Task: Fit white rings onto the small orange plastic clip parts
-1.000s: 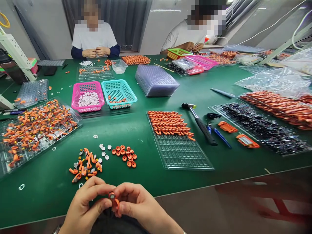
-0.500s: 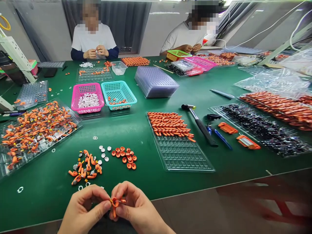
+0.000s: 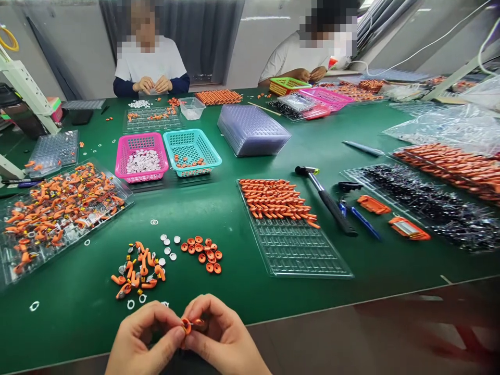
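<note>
Both hands are in front of me at the table's near edge, pinching one small orange earbud part (image 3: pixel 187 326) between them. My left hand (image 3: pixel 150 336) grips its left side with thumb and forefinger. On the other side, the fingertips of my right hand (image 3: pixel 224 333) close on the same piece. A round orange rim faces up, and fingers cover much of the rest. Just beyond my left hand lies a pile of curved orange earbud pieces (image 3: pixel 144 271) with metal and yellow bits. Round orange caps (image 3: pixel 210 255) and white discs (image 3: pixel 167 242) lie beside that pile.
A clear tray (image 3: pixel 300 250) partly filled with orange stems is right of centre. A hammer (image 3: pixel 330 200) and a blue pen-like tool (image 3: pixel 365 223) lie beyond it. Left is a heaped tray (image 3: pixel 58 213). Pink (image 3: pixel 141 179) and turquoise baskets (image 3: pixel 195 169) stand farther back. Two people sit opposite.
My hands still hold the part and sit slightly farther right in view. The orange stem that pointed down below the fingers is now out of sight. The view has shifted a little.
</note>
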`<state>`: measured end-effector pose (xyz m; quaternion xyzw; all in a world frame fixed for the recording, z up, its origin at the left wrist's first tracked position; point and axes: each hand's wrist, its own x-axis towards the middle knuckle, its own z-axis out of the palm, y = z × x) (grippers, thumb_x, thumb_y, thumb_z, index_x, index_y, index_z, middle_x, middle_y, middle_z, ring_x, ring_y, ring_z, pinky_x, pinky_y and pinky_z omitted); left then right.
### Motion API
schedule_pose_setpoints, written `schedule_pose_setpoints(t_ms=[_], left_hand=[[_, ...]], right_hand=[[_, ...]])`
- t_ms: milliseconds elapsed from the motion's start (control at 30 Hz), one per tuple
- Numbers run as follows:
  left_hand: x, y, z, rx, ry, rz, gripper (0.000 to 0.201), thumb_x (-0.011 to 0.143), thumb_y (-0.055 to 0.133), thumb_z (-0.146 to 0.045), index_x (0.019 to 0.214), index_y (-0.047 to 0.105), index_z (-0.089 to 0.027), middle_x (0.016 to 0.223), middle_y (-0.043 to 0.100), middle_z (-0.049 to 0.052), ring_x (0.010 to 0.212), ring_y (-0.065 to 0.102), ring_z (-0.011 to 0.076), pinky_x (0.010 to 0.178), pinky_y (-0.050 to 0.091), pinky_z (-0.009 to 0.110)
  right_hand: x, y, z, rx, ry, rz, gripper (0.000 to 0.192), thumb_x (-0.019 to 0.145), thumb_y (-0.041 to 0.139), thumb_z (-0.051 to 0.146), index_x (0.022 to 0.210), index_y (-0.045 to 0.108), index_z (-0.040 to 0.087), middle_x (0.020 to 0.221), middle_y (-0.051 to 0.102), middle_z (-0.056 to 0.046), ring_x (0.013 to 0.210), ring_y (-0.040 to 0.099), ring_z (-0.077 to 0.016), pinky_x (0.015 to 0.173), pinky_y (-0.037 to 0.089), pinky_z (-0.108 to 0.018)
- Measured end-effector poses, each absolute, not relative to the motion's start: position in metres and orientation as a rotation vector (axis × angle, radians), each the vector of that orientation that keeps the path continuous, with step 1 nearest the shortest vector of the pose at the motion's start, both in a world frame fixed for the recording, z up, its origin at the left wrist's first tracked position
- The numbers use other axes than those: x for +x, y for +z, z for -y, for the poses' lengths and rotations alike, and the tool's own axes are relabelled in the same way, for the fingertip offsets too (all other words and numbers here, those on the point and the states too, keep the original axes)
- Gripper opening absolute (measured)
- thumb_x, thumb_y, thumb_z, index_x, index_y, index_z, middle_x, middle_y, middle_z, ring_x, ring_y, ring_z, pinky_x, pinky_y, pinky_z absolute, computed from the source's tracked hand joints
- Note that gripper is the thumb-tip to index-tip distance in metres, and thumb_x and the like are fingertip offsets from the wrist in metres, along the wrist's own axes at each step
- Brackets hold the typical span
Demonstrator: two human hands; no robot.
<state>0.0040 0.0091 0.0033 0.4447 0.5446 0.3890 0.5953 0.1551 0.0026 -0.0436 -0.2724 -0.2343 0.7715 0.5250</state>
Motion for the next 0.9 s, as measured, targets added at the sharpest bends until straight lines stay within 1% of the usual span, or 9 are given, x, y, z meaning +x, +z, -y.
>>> schedule_pose_setpoints(t_ms=[167,367,467,633,700,800,833,900], left_hand=[[0.008,0.000,-0.006,1.001,0.947,-1.279,0.027,0.071,0.081,-0.044,0.065,0.072,-0.019,0.063,0.063,-0.001,0.062,0.054,0.0135,0.061,0.045,0.020],[0.011,-0.003,-0.003,1.001,0.967,-1.274,0.029,0.072,0.080,-0.046,0.067,0.072,-0.018,0.065,0.062,0.000,0.063,0.054,0.0139,0.061,0.045,0.020],[0.013,-0.005,-0.002,0.987,0.996,-1.274,0.030,0.072,0.081,-0.046,0.067,0.071,-0.018,0.065,0.060,-0.001,0.064,0.054,0.0130,0.061,0.044,0.019],[0.016,-0.009,0.000,0.922,1.048,-1.273,0.032,0.070,0.083,-0.047,0.070,0.067,-0.019,0.065,0.057,-0.004,0.062,0.052,0.0103,0.059,0.044,0.015],[0.016,-0.011,0.001,0.922,1.044,-1.265,0.030,0.071,0.082,-0.047,0.075,0.069,-0.020,0.067,0.060,-0.003,0.063,0.056,0.0107,0.060,0.047,0.015],[0.014,-0.013,0.002,1.017,0.994,-1.235,0.028,0.075,0.078,-0.048,0.085,0.076,-0.022,0.079,0.071,0.001,0.073,0.066,0.0154,0.068,0.053,0.019],[0.012,-0.013,0.003,1.070,0.972,-1.231,0.026,0.077,0.076,-0.047,0.087,0.077,-0.023,0.082,0.073,0.002,0.076,0.068,0.0164,0.070,0.054,0.019],[0.008,-0.013,0.002,1.204,0.940,-1.233,0.017,0.082,0.073,-0.040,0.089,0.078,-0.026,0.082,0.076,0.001,0.075,0.070,0.0156,0.070,0.055,0.018]], right_hand=[[0.155,-0.042,-0.001,-0.686,1.754,0.652,0.024,0.068,0.090,0.015,0.080,0.069,0.020,0.079,0.067,0.003,0.072,0.059,-0.0083,0.067,0.049,-0.017],[0.155,-0.045,0.003,-0.739,1.645,0.801,0.015,0.078,0.082,0.017,0.083,0.069,0.023,0.081,0.064,0.003,0.073,0.058,-0.0086,0.069,0.047,-0.017],[0.156,-0.048,0.005,-0.775,1.596,0.876,0.011,0.082,0.078,0.018,0.086,0.069,0.024,0.083,0.063,0.002,0.075,0.059,-0.0101,0.070,0.048,-0.018],[0.158,-0.051,0.008,-0.853,1.456,1.004,0.010,0.084,0.075,0.017,0.087,0.069,0.023,0.085,0.065,-0.001,0.077,0.064,-0.0147,0.070,0.052,-0.023],[0.159,-0.050,0.007,-0.872,1.359,1.088,0.013,0.083,0.074,0.013,0.087,0.069,0.023,0.084,0.067,-0.002,0.077,0.065,-0.0159,0.070,0.052,-0.024],[0.161,-0.048,0.004,-0.889,1.200,1.216,0.020,0.080,0.073,0.006,0.087,0.070,0.024,0.082,0.068,-0.001,0.076,0.065,-0.0158,0.070,0.052,-0.023],[0.162,-0.048,0.003,-0.903,1.157,1.247,0.020,0.079,0.073,0.006,0.086,0.071,0.025,0.081,0.066,-0.001,0.075,0.064,-0.0153,0.069,0.051,-0.022],[0.164,-0.046,0.002,-0.938,1.102,1.292,0.019,0.079,0.074,0.007,0.085,0.071,0.024,0.079,0.062,0.000,0.072,0.061,-0.0140,0.066,0.050,-0.021]])
